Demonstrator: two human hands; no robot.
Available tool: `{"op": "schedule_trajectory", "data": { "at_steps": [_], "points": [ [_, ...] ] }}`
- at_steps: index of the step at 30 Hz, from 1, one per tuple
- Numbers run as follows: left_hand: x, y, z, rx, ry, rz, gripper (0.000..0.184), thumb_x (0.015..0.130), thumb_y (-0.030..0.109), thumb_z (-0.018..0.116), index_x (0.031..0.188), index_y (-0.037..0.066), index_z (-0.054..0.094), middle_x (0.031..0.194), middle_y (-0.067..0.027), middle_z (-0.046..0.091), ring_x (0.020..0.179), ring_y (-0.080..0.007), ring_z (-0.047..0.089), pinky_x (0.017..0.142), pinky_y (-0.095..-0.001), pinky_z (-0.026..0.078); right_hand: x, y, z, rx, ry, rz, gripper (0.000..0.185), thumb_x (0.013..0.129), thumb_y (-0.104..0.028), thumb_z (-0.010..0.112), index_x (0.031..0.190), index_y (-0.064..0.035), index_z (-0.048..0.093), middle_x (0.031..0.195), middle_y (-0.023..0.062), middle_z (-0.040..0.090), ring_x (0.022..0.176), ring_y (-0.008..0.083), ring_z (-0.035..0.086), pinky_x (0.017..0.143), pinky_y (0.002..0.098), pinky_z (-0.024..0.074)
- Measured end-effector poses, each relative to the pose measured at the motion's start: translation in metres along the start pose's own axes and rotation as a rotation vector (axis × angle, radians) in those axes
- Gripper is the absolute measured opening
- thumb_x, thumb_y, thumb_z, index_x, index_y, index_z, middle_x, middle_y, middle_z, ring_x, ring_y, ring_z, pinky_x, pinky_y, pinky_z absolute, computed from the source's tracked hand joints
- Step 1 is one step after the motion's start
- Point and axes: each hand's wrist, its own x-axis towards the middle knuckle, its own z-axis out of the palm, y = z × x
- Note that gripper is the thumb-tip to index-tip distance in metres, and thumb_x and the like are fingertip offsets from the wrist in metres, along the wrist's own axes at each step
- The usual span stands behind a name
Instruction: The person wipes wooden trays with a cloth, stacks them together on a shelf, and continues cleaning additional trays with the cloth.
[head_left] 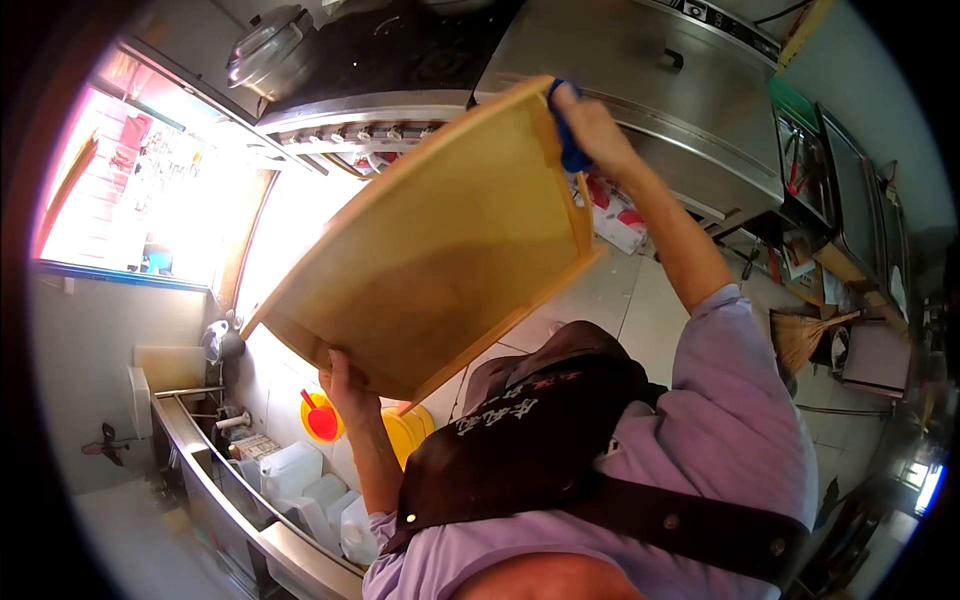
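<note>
Tray (430, 240) tilted above the floor (602, 300), on my feed; the left hand (348, 388) is clamped on its near rim, the right hand (598, 132) curled round a blue cloth (567, 130) at its far corner.

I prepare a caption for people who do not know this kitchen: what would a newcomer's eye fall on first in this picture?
Probably the large yellowish tray, tilted across the middle, with the left hand gripping its lower-left edge and the right hand holding a blue cloth near its upper-right corner. After that, the bright window on the far left and the small red utensil on the lower left would likely draw attention.
</note>
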Motion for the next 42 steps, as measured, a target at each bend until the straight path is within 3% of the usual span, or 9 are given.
{"op": "schedule_trajectory", "data": {
  "at_steps": [6,8,13,16,19,28,35,38,42],
  "points": [
    [0.016,-0.002,-0.021,-0.166,0.100,-0.101,0.025,0.092,0.036,0.061,0.093,0.011,0.061,0.056,0.0064,0.044,0.044,-0.0048,0.035,0.043,-0.0199,0.026,-0.051,0.026,0.008,-0.257,-0.128,-0.312,0.060,0.097,-0.048,0.045,0.065,0.0017,0.057,0.055,0.0137,0.054,0.053,0.0271,0.054,0.055,0.0391,0.0429],
    [0.030,-0.021,-0.048,-0.179,0.128,-0.120,0.025,0.092,0.037,0.061,0.090,0.011,0.061,0.056,0.0052,0.045,0.043,-0.0059,0.036,0.043,-0.0203,0.026,-0.048,0.064,-0.013,-0.136,-0.027,-0.010,0.055,0.097,-0.047,0.047,0.068,-0.0021,0.061,0.059,0.0075,0.061,0.053,0.0197,0.058,0.051,0.0369,0.0422],
    [0.045,-0.027,-0.052,-0.281,0.153,-0.231,0.029,0.093,0.037,0.059,0.085,0.010,0.060,0.062,-0.0023,0.056,0.054,-0.0137,0.053,0.053,-0.0280,0.048,-0.036,0.020,-0.005,0.554,0.138,0.101,0.059,0.096,-0.053,0.046,0.117,0.0001,0.059,0.090,0.0023,0.068,0.066,0.0104,0.061,0.062,0.0241,0.0498],
    [0.050,-0.037,-0.027,-0.357,0.196,-0.378,0.030,0.094,0.037,0.058,0.082,0.010,0.061,0.064,-0.0039,0.058,0.063,-0.0158,0.059,0.060,-0.0315,0.052,-0.075,-0.043,0.042,0.751,-0.146,0.032,0.053,0.098,-0.049,0.046,0.115,-0.0011,0.060,0.095,0.0004,0.064,0.084,0.0060,0.058,0.072,0.0222,0.0461],
    [0.076,-0.132,-0.093,-0.247,0.129,-0.536,0.027,0.093,0.039,0.059,0.082,0.014,0.062,0.058,0.0044,0.052,0.049,-0.0086,0.042,0.054,-0.0257,0.047,-0.104,-0.107,0.079,0.390,-0.386,-0.291,0.068,0.092,-0.058,0.049,0.121,0.0034,0.057,0.116,0.0099,0.062,0.101,0.0181,0.062,0.091,0.0308,0.0462],
    [0.046,-0.140,-0.069,-0.439,-0.131,-0.723,0.022,0.092,0.033,0.061,0.078,0.016,0.060,0.056,0.0068,0.044,0.044,-0.0076,0.034,0.048,-0.0231,0.039,-0.135,-0.151,0.145,0.061,-0.212,-0.988,0.034,0.083,-0.033,0.067,0.101,-0.0037,0.065,0.087,0.0102,0.055,0.072,0.0278,0.059,0.062,0.0359,0.0495],
    [0.038,-0.131,-0.059,-0.465,-0.160,-0.705,0.021,0.092,0.032,0.061,0.079,0.015,0.059,0.056,0.0066,0.044,0.044,-0.0075,0.034,0.047,-0.0226,0.039,-0.108,-0.156,0.145,-0.075,-0.163,-1.234,0.035,0.081,-0.034,0.069,0.088,-0.0008,0.065,0.082,0.0103,0.054,0.067,0.0225,0.057,0.056,0.0350,0.0473],
    [0.017,-0.141,-0.069,-0.399,-0.167,-0.791,0.021,0.092,0.031,0.061,0.079,0.015,0.059,0.056,0.0065,0.044,0.045,-0.0075,0.034,0.047,-0.0225,0.039,-0.074,-0.146,0.156,-0.063,-0.043,-1.206,0.035,0.075,-0.025,0.076,0.100,-0.0022,0.067,0.078,0.0115,0.056,0.069,0.0267,0.059,0.057,0.0366,0.0469],
    [0.010,-0.151,-0.043,-0.339,-0.201,-0.845,0.021,0.092,0.031,0.060,0.079,0.015,0.059,0.057,0.0064,0.044,0.045,-0.0075,0.035,0.047,-0.0222,0.039,0.006,-0.119,0.163,-0.225,0.029,-1.195,0.031,0.075,-0.027,0.076,0.087,-0.0016,0.063,0.084,0.0146,0.062,0.070,0.0350,0.061,0.062,0.0408,0.0493]
  ]
}}
